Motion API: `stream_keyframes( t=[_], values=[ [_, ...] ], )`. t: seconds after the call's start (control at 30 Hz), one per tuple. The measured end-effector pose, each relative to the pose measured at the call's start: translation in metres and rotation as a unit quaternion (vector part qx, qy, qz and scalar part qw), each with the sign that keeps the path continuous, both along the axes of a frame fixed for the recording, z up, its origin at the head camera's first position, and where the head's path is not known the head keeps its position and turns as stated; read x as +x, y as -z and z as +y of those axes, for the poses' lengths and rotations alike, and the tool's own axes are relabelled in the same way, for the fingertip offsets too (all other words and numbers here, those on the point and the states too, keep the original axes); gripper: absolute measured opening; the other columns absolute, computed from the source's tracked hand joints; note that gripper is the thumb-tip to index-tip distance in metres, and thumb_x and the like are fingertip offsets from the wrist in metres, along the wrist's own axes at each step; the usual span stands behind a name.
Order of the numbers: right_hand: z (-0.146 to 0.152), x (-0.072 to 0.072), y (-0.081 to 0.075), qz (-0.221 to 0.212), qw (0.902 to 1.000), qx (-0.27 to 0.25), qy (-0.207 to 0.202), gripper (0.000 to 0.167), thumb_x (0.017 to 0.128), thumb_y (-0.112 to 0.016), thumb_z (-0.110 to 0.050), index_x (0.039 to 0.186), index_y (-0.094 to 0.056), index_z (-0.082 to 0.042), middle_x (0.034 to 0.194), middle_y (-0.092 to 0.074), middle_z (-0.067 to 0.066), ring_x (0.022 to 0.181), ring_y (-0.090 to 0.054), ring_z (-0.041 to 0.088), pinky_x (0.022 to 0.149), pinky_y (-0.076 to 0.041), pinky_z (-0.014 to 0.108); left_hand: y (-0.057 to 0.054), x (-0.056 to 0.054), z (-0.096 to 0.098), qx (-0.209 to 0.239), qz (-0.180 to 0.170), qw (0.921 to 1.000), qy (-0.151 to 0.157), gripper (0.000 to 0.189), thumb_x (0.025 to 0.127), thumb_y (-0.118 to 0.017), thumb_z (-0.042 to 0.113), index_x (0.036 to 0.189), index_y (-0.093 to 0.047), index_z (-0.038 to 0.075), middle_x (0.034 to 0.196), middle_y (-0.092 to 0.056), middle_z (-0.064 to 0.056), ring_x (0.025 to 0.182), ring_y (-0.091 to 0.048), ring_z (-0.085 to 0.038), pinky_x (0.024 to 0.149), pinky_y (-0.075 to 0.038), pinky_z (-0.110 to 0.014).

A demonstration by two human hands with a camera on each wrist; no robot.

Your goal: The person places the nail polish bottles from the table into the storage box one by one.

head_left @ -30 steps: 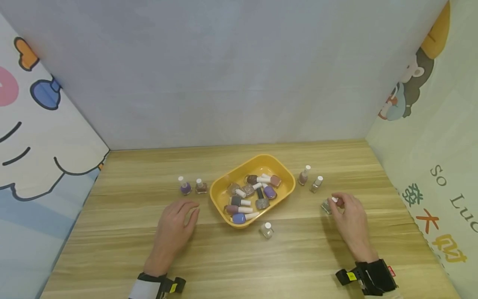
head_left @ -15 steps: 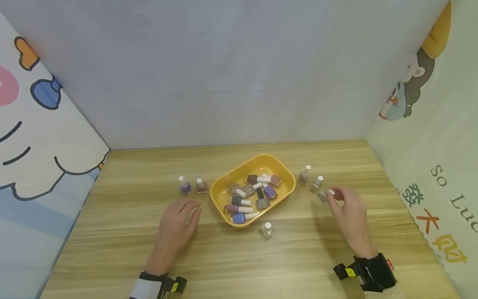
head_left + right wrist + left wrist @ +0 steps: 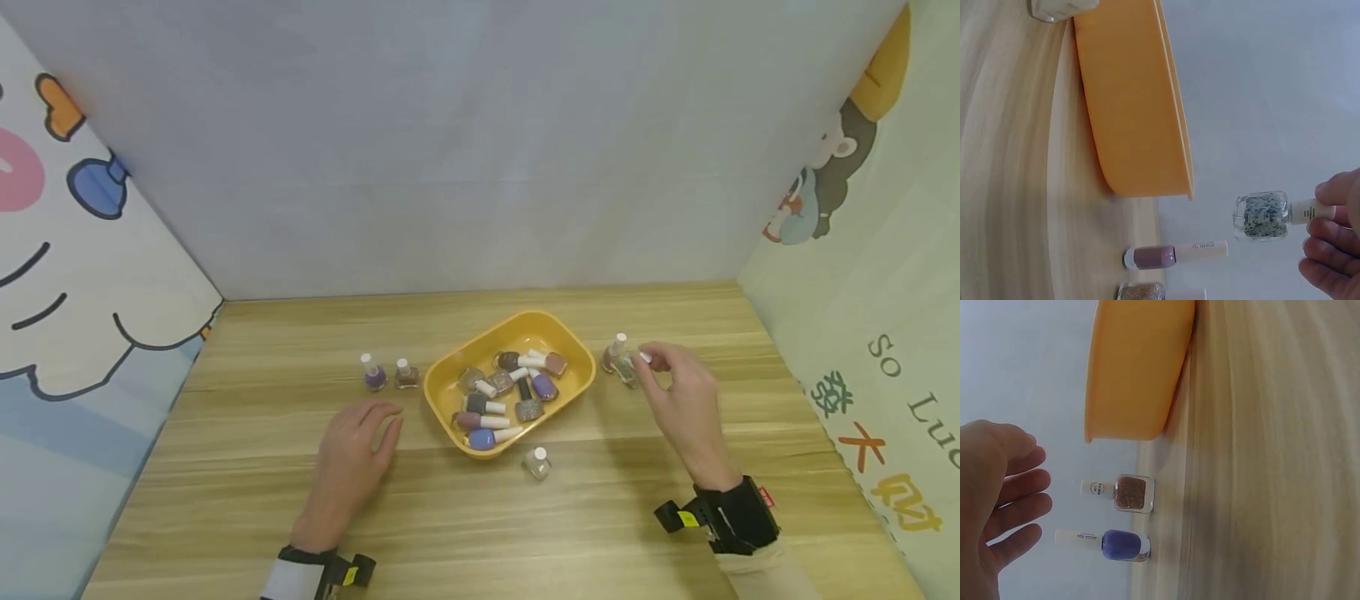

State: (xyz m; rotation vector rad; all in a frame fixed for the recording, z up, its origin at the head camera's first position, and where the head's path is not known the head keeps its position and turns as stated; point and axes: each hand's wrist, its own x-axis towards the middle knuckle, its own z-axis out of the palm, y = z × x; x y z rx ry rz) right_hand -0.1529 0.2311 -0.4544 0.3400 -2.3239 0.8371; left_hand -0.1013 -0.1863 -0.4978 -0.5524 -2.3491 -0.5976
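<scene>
My right hand (image 3: 684,408) pinches the white cap of a speckled nail polish bottle (image 3: 1263,215), clear glass with dark flecks, holding it above the table. Below it in the right wrist view stand a mauve nail polish bottle (image 3: 1155,257) and a brown glittery one (image 3: 1141,291), cut off by the frame edge. My left hand (image 3: 348,458) hovers with loosely bent fingers and nothing in it, left of the yellow tray (image 3: 435,367). Near it stand a purple nail polish bottle (image 3: 1122,545) and a brown glitter one (image 3: 1134,494), both upright.
Several nail polish bottles lie inside the yellow tray, among them a blue one (image 3: 481,439). A pale, clear bottle (image 3: 537,468) stands in front of it. The wooden table (image 3: 480,533) meets a grey backdrop (image 3: 480,167); printed panels flank both sides.
My right hand has carried the speckled bottle left and away from me, from the right side of the table to over the two bottles right of the tray. My left hand has barely moved.
</scene>
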Motion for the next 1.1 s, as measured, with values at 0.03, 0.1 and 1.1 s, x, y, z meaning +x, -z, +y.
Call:
stream_keyframes(
  t=[0.03,0.1,1.1],
  values=[
    [-0.002,-0.002,-0.001,0.008,1.0,0.0,-0.006,0.017,0.088,-0.08,-0.003,0.101,-0.071,0.005,0.086,-0.07,0.018,0.08,-0.066,0.031,0.076,-0.048,0.025,-0.001,0.0,-0.001,0.0,0.0,1.0,0.0,0.017,0.084,-0.08,0.004,0.099,-0.074,0.0,0.098,-0.074,-0.014,0.091,-0.071,-0.034,0.084,-0.059,-0.051],
    [-0.007,-0.007,0.0,0.018,0.9996,-0.002,-0.02,0.016,0.088,-0.08,-0.001,0.101,-0.071,0.005,0.087,-0.071,0.018,0.079,-0.066,0.03,0.075,-0.046,0.024,-0.001,0.0,-0.001,-0.001,0.004,1.0,0.002,0.017,0.084,-0.08,0.005,0.1,-0.074,0.001,0.098,-0.074,-0.014,0.091,-0.071,-0.034,0.084,-0.059,-0.051],
    [-0.041,-0.041,0.03,-0.082,0.9784,0.107,-0.157,0.022,0.089,-0.076,0.002,0.11,-0.072,0.003,0.101,-0.072,0.015,0.093,-0.067,0.031,0.081,-0.06,0.045,0.004,0.004,0.003,-0.004,-0.018,0.9998,0.001,0.016,0.083,-0.082,0.007,0.098,-0.074,0.004,0.098,-0.074,-0.011,0.091,-0.072,-0.031,0.08,-0.06,-0.047]
  ],
)
